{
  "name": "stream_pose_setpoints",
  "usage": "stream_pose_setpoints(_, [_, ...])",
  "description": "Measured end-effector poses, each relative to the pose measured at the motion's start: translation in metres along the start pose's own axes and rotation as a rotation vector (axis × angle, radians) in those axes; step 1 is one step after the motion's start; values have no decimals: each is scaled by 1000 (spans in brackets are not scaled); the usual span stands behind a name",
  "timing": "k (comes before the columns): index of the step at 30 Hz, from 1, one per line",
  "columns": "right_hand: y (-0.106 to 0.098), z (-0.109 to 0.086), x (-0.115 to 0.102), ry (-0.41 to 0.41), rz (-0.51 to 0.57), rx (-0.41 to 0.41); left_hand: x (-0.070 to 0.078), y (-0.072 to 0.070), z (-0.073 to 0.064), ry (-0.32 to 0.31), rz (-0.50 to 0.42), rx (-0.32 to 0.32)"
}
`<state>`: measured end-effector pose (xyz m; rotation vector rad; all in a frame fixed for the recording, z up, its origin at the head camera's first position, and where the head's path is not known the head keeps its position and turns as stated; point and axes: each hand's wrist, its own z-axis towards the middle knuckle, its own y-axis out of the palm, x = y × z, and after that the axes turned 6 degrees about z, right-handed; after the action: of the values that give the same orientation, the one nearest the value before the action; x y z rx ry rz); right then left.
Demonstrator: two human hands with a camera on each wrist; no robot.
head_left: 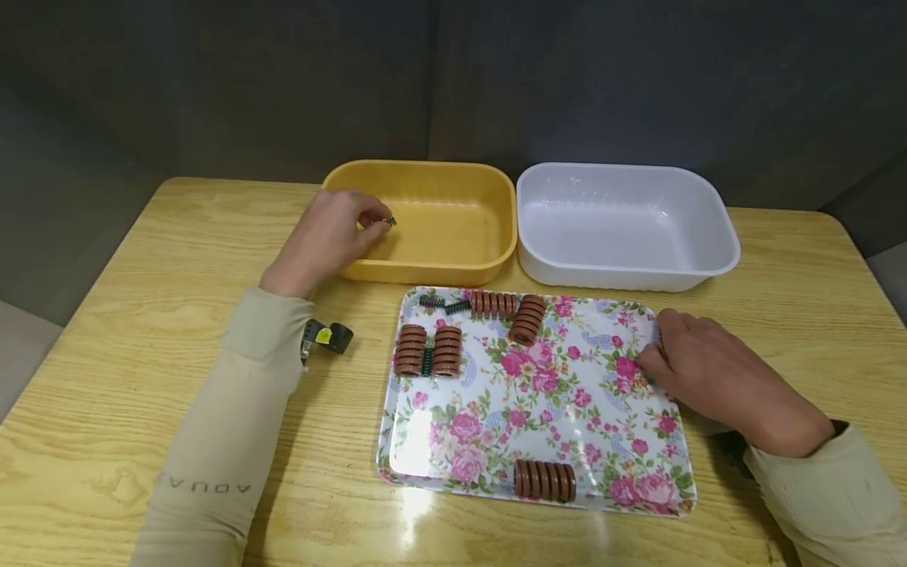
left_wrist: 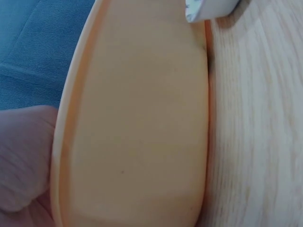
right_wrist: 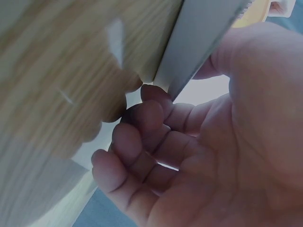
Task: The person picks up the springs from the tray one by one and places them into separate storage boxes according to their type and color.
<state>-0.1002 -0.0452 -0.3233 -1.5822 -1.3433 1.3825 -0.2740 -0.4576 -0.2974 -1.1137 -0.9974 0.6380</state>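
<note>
My left hand (head_left: 329, 232) reaches over the left end of a yellow plastic bin (head_left: 425, 273). Between its thumb and fingers it pinches a small dark coil spring (head_left: 390, 221). On the right, my right hand (head_left: 723, 378) grips the edge of a floral tray (head_left: 595, 441); its thumb lies over the rim, and the right wrist view shows the fingers curled at the tray's side. Small dark green springs (head_left: 431, 302) and thicker brown springs (head_left: 494, 305) lie at the tray's far left part. Another brown spring (head_left: 545, 480) rests along its near edge.
A white plastic bin (head_left: 627, 276) stands right of the yellow one, their ends close together, both behind the tray. Everything stands on a wooden table (head_left: 142, 339). A dark wall-like surface (head_left: 425, 79) rises behind the table.
</note>
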Motion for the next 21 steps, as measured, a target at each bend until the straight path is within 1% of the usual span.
stream_pose_setpoints(4, [0,0,0,11,0,-5,-1,0,0,-7,-9,-3])
stream_pose_setpoints(10, [0,1,-1,13,11,-14,-4,0,-2,-42,-21,5])
stream_pose_setpoints(16, [1,2,-1,13,24,-23,-4,0,-3,-29,-16,12])
stream_pose_setpoints(21, [1,3,-1,11,16,-17,-1,-1,-3,-27,-11,5])
